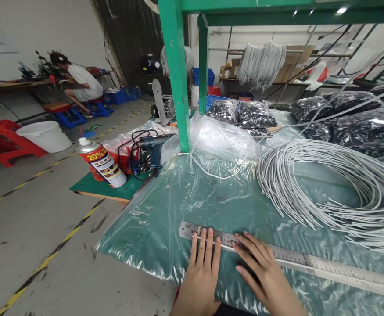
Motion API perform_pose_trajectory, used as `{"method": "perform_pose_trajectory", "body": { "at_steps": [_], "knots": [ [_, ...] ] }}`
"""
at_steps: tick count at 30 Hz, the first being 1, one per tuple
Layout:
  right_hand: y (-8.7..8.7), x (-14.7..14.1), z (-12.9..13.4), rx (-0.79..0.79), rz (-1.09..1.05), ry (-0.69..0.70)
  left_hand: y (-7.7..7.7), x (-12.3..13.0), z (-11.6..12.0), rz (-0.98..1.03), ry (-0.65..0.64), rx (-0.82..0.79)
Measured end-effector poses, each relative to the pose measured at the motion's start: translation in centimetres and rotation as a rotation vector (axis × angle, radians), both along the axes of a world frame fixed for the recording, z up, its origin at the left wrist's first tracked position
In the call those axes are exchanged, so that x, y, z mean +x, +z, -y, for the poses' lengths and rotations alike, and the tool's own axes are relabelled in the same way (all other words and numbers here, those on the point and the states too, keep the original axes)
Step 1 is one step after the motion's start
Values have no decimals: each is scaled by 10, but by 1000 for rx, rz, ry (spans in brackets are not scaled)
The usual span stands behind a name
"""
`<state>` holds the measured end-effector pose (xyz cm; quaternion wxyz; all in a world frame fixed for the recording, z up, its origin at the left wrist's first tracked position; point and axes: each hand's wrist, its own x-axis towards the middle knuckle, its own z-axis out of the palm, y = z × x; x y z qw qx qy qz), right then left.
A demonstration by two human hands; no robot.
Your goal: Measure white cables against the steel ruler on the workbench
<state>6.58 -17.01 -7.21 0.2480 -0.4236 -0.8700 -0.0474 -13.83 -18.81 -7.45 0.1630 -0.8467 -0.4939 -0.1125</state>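
Observation:
A long steel ruler (290, 256) lies on the plastic-covered green table (145, 219), running from the centre off to the lower right. Near its left end, my left hand (204, 267) rests with straight fingers, their tips on the ruler's near edge. My right hand (262, 265) is a little further right, fingers spread, tips touching the ruler. Along the near edge runs a thin pale strand (225, 247), partly under my fingers; I cannot tell whether it is a cable. Beyond the ruler at the right sits a large coil of grey-white cable (277, 175).
A green post (177, 79) rises from the table. Behind it are a clear plastic bag (224, 136) and bags of black parts (257, 115). At the left stand a spray can (103, 164) and a heat gun (155, 147). A person (83, 81) sits at a far bench.

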Motion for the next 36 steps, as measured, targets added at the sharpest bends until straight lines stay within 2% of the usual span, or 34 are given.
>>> {"method": "perform_pose_trajectory", "body": {
  "at_steps": [3, 7, 15, 20, 26, 30, 33, 36],
  "knots": [
    [-5, -5, 13, 79, 139, -33, 0, -2, 0, 3, -14, 16],
    [-15, -7, 24, 114, 168, -59, 0, -2, -3, 2, -25, 57],
    [-14, -14, 28, -246, 149, -91, -3, -6, -10, -14, -53, 74],
    [-10, -21, 28, -360, 156, -145, -8, -9, -14, -14, -84, 54],
    [0, -21, 25, -504, 147, -141, -9, -9, -18, -9, -107, 45],
    [2, -18, 25, -474, 102, -138, -16, -17, -24, 0, -159, 52],
    [-6, -18, 20, -439, 89, -118, -24, -22, -28, 26, -201, 63],
    [-17, -20, 11, -283, 159, -133, -26, -18, -29, 174, -125, -42]
  ]
}}
